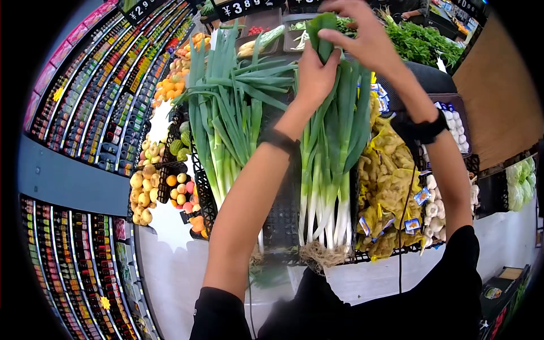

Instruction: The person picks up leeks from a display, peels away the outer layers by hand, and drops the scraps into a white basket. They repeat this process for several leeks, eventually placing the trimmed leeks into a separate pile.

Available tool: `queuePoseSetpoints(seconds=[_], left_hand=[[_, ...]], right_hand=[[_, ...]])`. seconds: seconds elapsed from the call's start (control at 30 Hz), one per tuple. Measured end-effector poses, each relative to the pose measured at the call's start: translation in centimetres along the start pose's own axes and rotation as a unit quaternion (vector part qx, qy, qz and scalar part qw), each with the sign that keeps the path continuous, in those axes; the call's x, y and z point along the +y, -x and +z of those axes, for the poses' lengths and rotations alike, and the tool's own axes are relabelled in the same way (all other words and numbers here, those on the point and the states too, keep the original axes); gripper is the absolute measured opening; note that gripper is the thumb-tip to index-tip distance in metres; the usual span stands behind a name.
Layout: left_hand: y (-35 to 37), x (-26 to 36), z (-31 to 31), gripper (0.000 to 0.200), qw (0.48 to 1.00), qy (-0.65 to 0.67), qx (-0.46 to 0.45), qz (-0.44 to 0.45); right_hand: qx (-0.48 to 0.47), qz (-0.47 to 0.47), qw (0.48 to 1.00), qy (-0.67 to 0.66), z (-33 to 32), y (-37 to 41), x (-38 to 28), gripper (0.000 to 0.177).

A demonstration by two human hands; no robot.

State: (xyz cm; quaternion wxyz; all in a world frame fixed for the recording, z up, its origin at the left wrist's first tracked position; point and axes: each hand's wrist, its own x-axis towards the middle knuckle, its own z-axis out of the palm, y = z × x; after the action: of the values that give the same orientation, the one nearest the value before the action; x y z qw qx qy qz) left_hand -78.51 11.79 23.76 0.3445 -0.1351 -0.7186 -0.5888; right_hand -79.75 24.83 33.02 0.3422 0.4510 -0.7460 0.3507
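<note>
Both hands are raised at the top middle, above the far end of the leeks. My left hand [317,76] is closed around the lower part of a green leaf [323,33]. Just above and to the right, my right hand [362,34] has its fingers curved beside the leaf's upper part, thumb against it. Below my hands a bunch of leeks [331,164] lies with white stems and roots toward me. A second bunch of leeks [226,130] lies left of my left forearm, its green leaves spreading across the top.
Yellow net bags of ginger [388,181] lie right of the leeks, with garlic [433,209] beyond. Fruit [147,190] is in black crates at left, near bottle shelves [96,90]. Leafy greens [425,42] and price signs [243,8] are at the top.
</note>
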Motion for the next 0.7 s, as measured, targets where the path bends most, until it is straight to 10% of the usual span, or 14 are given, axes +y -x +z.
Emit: queuePoseSetpoints(seconds=[0.07,0.1,0.2,0.23,0.43,0.7], left_hand=[[-0.1,0.0,0.6,0.03,0.999,0.004,-0.031,-0.013],[0.0,0.2,0.7,0.03,0.999,0.005,-0.029,-0.013],[-0.1,1.0,1.2,0.025,0.992,-0.098,-0.06,0.042],[-0.3,1.1,1.2,0.019,0.982,-0.112,-0.051,0.145],[-1.1,0.4,0.9,0.02,0.957,-0.263,-0.054,0.107],[-1.2,-0.8,0.1,0.014,0.948,-0.304,-0.014,0.096]], right_hand=[[0.124,-0.102,0.977,0.142,-1.7,-0.9,-2.1,0.058],[-0.014,-0.158,0.976,0.152,-5.1,-1.4,-5.1,0.071],[-0.196,-0.318,0.858,0.351,-4.6,-2.1,-5.6,0.069],[-0.111,-0.393,0.832,0.375,-3.4,-1.8,-4.9,0.046],[-0.324,-0.152,0.822,0.442,0.9,-1.7,1.0,0.012],[-0.29,-0.049,0.911,0.29,2.3,-1.0,2.0,0.014]])
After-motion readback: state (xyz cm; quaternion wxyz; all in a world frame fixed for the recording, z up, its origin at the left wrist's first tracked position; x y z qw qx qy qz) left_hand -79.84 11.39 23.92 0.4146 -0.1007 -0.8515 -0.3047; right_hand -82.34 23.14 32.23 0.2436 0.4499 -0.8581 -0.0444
